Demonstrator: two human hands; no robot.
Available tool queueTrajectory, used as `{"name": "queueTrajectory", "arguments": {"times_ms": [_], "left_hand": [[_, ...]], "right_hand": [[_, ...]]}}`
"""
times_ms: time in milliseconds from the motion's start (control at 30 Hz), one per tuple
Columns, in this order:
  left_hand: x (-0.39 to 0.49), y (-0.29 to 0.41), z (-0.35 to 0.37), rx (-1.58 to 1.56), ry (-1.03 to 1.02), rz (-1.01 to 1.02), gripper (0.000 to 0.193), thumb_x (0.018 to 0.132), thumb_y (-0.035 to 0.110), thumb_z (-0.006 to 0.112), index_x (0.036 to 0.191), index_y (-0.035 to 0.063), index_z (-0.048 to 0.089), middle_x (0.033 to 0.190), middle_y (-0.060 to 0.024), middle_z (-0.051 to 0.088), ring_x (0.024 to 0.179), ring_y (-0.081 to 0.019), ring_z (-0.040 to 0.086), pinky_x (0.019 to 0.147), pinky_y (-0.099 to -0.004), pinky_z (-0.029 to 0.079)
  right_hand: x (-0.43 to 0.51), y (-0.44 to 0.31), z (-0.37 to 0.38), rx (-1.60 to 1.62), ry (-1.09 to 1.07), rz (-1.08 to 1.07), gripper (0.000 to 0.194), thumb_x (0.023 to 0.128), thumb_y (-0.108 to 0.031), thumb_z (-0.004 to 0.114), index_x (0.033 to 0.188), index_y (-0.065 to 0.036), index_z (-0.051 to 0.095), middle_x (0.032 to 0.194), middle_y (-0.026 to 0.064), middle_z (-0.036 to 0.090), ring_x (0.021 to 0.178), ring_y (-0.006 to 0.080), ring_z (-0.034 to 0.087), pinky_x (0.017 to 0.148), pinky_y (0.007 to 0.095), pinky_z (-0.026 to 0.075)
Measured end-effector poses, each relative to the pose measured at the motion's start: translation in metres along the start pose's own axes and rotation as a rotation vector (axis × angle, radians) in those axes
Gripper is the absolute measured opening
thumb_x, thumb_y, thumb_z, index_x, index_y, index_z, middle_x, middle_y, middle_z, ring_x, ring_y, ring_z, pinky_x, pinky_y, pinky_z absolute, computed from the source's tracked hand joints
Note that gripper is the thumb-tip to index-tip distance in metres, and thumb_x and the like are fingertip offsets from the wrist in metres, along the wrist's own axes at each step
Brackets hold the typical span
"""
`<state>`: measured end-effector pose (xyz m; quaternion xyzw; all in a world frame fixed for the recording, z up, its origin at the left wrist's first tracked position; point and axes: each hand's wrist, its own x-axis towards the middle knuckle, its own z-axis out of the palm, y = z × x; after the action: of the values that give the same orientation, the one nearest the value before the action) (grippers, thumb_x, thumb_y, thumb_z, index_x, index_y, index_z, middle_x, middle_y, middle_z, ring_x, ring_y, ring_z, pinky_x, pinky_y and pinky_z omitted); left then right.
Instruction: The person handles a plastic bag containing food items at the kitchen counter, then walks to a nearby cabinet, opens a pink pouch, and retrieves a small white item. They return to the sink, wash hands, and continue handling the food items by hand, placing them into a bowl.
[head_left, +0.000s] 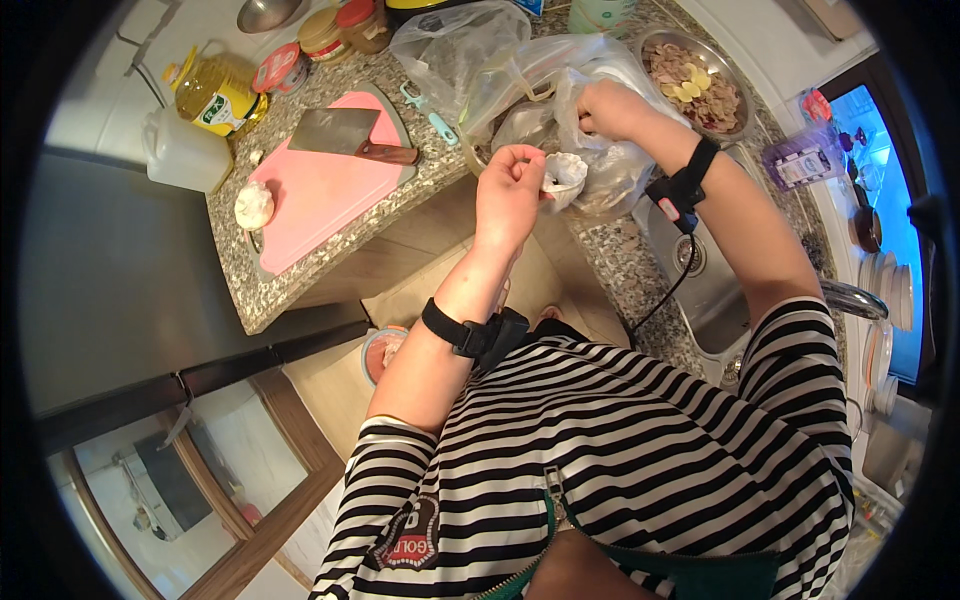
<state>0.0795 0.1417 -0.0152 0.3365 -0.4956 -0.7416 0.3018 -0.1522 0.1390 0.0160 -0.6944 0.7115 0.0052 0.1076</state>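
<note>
My left hand pinches the edge of a white crumpled piece, which looks like gathered thin plastic and has a dark spot inside. My right hand reaches into the mouth of a clear plastic bag, its fingertips partly hidden by the film. The bag spreads over the counter corner, and what lies in it is hard to make out. Left of the bag is a light-blue peeler. On a pink cutting board rest a cleaver with a wooden handle and a whole garlic bulb.
A metal bowl of sliced meat with pale yellow slices stands behind the sink. An oil bottle, a white jug and jars line the wall. A tub sits on the floor. A black cable hangs from my right wristband.
</note>
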Motion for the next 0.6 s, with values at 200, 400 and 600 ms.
{"name": "queueTrajectory", "arguments": {"times_ms": [200, 400, 600], "left_hand": [[0.008, -0.006, 0.013, 0.006, -0.014, -0.022, 0.013, 0.100, 0.015, 0.060, 0.108, 0.0051, 0.060, 0.079, 0.0024, 0.060, 0.069, -0.0064, 0.058, 0.067, -0.0255, 0.053], [0.018, -0.008, 0.024, 0.008, 0.011, -0.019, 0.014, 0.100, 0.015, 0.060, 0.108, 0.0038, 0.060, 0.076, 0.0027, 0.056, 0.067, -0.0071, 0.056, 0.066, -0.0261, 0.053], [0.022, -0.008, 0.034, 0.026, 0.047, -0.026, 0.014, 0.099, 0.016, 0.060, 0.107, 0.0036, 0.059, 0.075, 0.0032, 0.055, 0.066, -0.0074, 0.055, 0.065, -0.0267, 0.054]], "right_hand": [[-0.001, 0.008, -0.023, 0.371, -0.105, 0.091, 0.016, 0.083, -0.021, 0.070, 0.089, -0.008, 0.077, 0.072, 0.0044, 0.072, 0.049, 0.0155, 0.065, 0.052, 0.0323, 0.052], [0.002, 0.022, -0.023, 0.811, -0.221, 0.295, 0.019, 0.089, -0.017, 0.070, 0.099, -0.002, 0.075, 0.082, 0.0062, 0.073, 0.062, 0.0135, 0.070, 0.053, 0.0259, 0.056], [-0.012, 0.010, -0.052, 0.972, -0.236, 0.359, 0.024, 0.091, -0.021, 0.072, 0.106, -0.002, 0.072, 0.087, 0.0073, 0.073, 0.071, 0.0131, 0.072, 0.059, 0.0227, 0.057]]}}
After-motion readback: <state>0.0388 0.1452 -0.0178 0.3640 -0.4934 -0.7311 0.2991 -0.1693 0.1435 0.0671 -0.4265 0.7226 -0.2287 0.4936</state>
